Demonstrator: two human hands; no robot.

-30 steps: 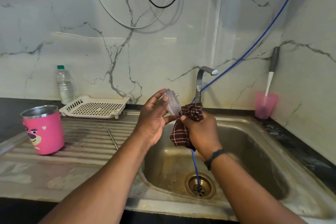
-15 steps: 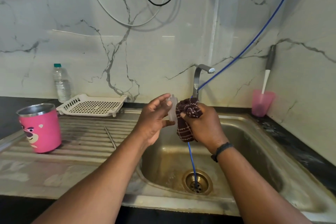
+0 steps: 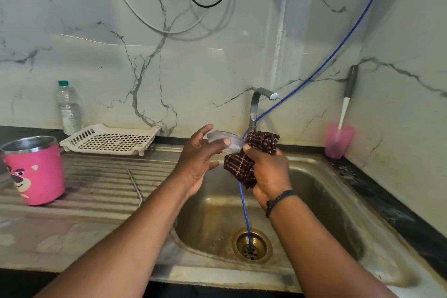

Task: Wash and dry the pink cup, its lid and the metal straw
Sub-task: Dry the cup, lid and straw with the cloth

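Head view gives us the stainless steel sink (image 3: 343, 203) with its ribbed draining board, set against a marble-patterned wall; a thin blue hose (image 3: 244, 213) runs from the wall past the steel tap (image 3: 256, 109) down into the brass-coloured drain (image 3: 260, 253). On the draining board at the far left stands the pink cup with a bear face and steel rim (image 3: 33, 172), upright and uncovered; behind it lies a white perforated plastic tray (image 3: 108, 139), and beside that a clear water bottle with a green cap (image 3: 69, 109). Above the basin we hold our two hands close together; our left hand (image 3: 198, 162) pinches the clear round lid (image 3: 226, 141) between thumb and spread fingers, tilted nearly flat; our right hand (image 3: 268, 172) grips a bunched dark brown patterned cloth (image 3: 251, 157), which touches the lid's edge. At the sink's far right corner sits a small translucent pink tumbler (image 3: 338, 140) with a white-and-grey brush standing in it. A thin metal rod lies along the draining board; we cannot tell whether it is the straw.
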